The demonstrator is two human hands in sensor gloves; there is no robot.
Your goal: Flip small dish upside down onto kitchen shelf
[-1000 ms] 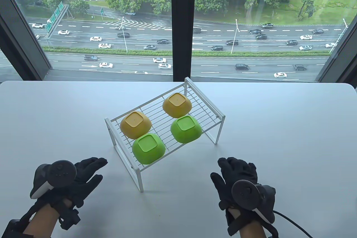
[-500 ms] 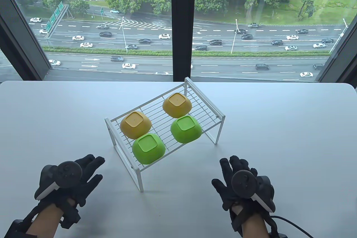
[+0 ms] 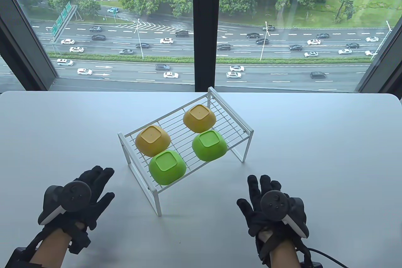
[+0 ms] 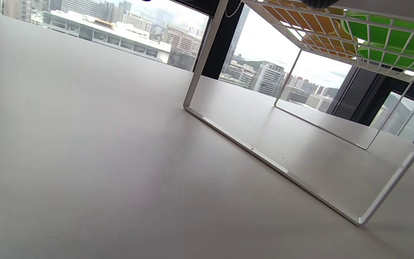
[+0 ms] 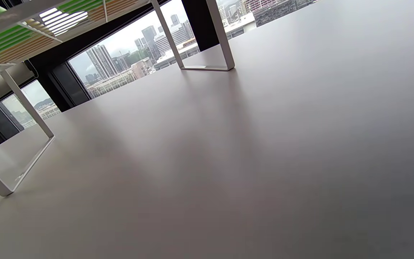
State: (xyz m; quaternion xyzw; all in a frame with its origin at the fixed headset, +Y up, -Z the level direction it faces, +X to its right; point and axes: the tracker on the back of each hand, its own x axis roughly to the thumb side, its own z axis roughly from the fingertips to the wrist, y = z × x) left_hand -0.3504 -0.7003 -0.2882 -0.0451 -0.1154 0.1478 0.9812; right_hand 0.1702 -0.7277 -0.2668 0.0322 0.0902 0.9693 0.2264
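All four small square plastic dishes [image 3: 167,167] sat inverted on the white wire kitchen shelf [image 3: 220,114] (task seemingly finished), while the left grip [image 3: 84,199] and right grip [image 3: 267,202] rested relaxed and empty.

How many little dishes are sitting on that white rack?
4, all upside down on the rack: a yellow dish at the far right, another yellow one at the far left, a green dish near right, another green one near left. None seem hidden.

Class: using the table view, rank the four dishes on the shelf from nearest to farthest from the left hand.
From the left hand:
1. Front green dish, shelf's near-left corner.
2. Left yellow dish, behind it.
3. Right green dish, near-right.
4. Back yellow dish, far corner.
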